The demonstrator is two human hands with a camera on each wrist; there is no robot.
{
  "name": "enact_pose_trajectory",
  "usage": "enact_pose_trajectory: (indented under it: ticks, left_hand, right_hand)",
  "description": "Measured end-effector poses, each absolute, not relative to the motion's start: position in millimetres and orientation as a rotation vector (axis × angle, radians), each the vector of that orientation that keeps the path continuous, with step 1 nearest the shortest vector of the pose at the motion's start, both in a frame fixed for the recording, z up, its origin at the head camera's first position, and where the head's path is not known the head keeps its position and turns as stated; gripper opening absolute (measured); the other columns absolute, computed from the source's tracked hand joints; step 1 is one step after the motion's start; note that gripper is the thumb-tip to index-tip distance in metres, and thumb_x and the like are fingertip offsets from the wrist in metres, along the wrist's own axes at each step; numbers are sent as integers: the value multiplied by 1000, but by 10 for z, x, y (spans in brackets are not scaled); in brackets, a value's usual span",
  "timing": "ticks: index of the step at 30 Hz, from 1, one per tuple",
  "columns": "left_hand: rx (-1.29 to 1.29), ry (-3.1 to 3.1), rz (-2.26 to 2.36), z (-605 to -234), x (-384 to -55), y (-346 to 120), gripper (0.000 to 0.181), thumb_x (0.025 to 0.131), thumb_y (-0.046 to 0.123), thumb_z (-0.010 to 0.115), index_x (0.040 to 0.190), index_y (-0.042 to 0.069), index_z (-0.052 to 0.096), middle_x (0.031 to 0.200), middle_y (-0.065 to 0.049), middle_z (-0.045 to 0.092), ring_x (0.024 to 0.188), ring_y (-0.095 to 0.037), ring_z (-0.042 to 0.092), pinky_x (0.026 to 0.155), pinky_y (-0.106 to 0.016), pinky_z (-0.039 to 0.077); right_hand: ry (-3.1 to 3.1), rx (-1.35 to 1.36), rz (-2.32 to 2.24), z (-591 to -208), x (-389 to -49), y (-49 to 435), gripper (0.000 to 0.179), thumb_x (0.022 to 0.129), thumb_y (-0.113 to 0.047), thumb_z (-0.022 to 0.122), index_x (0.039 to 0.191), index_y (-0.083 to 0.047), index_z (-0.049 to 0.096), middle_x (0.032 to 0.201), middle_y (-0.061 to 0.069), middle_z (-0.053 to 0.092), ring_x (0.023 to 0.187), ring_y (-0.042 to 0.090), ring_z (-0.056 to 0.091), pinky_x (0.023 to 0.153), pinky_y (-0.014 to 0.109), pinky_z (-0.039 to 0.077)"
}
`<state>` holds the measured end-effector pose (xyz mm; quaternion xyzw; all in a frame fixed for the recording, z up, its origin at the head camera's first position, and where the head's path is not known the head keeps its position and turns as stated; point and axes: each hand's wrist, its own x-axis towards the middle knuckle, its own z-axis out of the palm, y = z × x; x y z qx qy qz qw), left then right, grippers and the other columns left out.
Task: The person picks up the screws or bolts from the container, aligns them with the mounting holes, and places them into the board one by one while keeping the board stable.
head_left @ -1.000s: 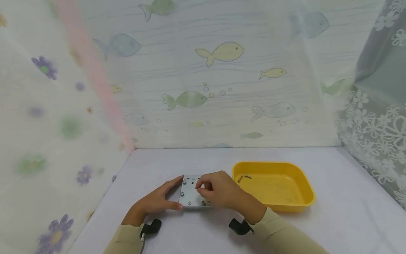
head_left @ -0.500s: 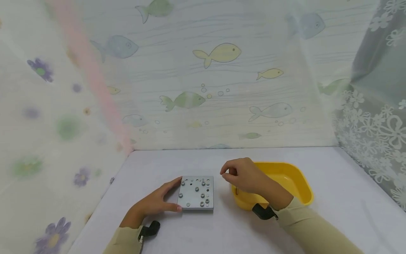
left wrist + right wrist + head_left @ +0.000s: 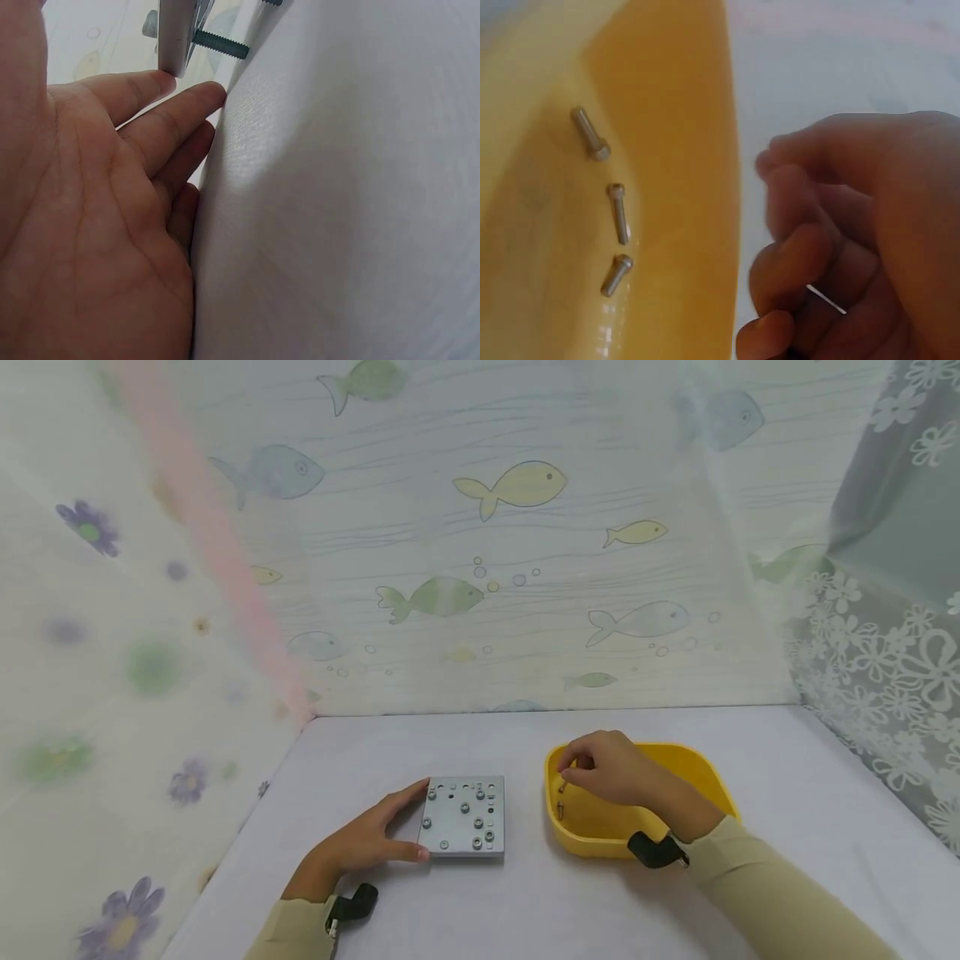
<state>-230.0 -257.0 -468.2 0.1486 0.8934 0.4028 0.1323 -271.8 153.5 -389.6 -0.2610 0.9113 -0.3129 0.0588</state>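
Observation:
A square metal plate [image 3: 453, 827] lies on the white table, with several socket-head screws standing in its holes. My left hand [image 3: 363, 831] holds it by the left side, thumb at the near corner and index finger at the far one. From below, the left wrist view shows a dark threaded screw shank [image 3: 221, 43] sticking out under the plate. My right hand [image 3: 611, 768] is over the left part of the yellow tray [image 3: 592, 845], fingers loosely bent, with no object visible in them. Three loose screws [image 3: 618, 214] lie in the tray in the right wrist view.
White cloth covers the table [image 3: 495, 918]. Behind it hangs a fish-print curtain [image 3: 435, 643]; a flower-print curtain [image 3: 150, 710] closes off the left and a lace-patterned one [image 3: 900, 677] the right.
My right hand has left the plate and moved right, over the tray. Its move uncovers the plate's screws on the right side. The left hand keeps its place at the plate.

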Motion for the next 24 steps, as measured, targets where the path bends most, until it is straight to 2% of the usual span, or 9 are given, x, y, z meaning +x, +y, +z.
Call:
enact_pose_trajectory:
  ticks: [8, 14, 19, 24]
  left_hand:
    - [430, 2585, 1179, -4690, -2303, -2576, 110, 72, 51, 91, 163, 37, 30, 171, 5, 26, 161, -31, 13, 127, -62, 9]
    - [437, 2582, 1187, -4670, -2289, -2575, 110, 73, 50, 91, 163, 35, 30, 172, 4, 26, 161, -32, 12, 128, -61, 9]
    - [430, 2594, 1175, -4658, -2291, -2570, 110, 73, 51, 90, 163, 36, 29, 172, 4, 25, 161, -32, 12, 127, -62, 9]
    - [415, 2585, 1174, -4655, -2288, -2561, 111, 72, 51, 91, 163, 37, 30, 172, 4, 25, 161, -33, 12, 127, -63, 8]
  right_hand:
    - [2689, -737, -935, -3898, -2827, 1704, 14, 97, -21, 72, 106, -14, 78, 84, 1, 71, 72, 14, 58, 63, 27, 51]
    - [2580, -692, -890, -3935, -2930, 1807, 17, 97, -24, 73, 109, -12, 77, 80, 4, 72, 69, 15, 60, 62, 28, 48]
    - [2522, -665, -866, -4008, -3034, 1884, 23, 96, -22, 74, 116, -12, 76, 83, 1, 74, 74, 17, 66, 68, 30, 54]
    - [2501, -638, -865, -4101, -3082, 1920, 29, 88, -19, 80, 116, -14, 77, 86, 1, 71, 74, 18, 63, 68, 31, 52]
